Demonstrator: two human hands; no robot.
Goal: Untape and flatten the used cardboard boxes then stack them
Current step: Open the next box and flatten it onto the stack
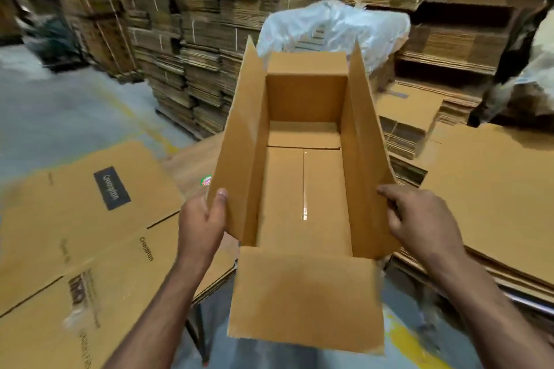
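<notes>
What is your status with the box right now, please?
Left hand and right hand grip the side flaps. Open brown cardboard box held up, bottom seam closed, not flattened. Nothing obstructing.

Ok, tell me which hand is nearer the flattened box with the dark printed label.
Left. The left hand grips the open box's left flap, just right of the labelled flattened box. The right hand holds the opposite flap, across the open box from it.

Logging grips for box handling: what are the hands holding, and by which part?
Both hold the open cardboard box: left hand grips its left side flap, right hand its right side flap.
</notes>
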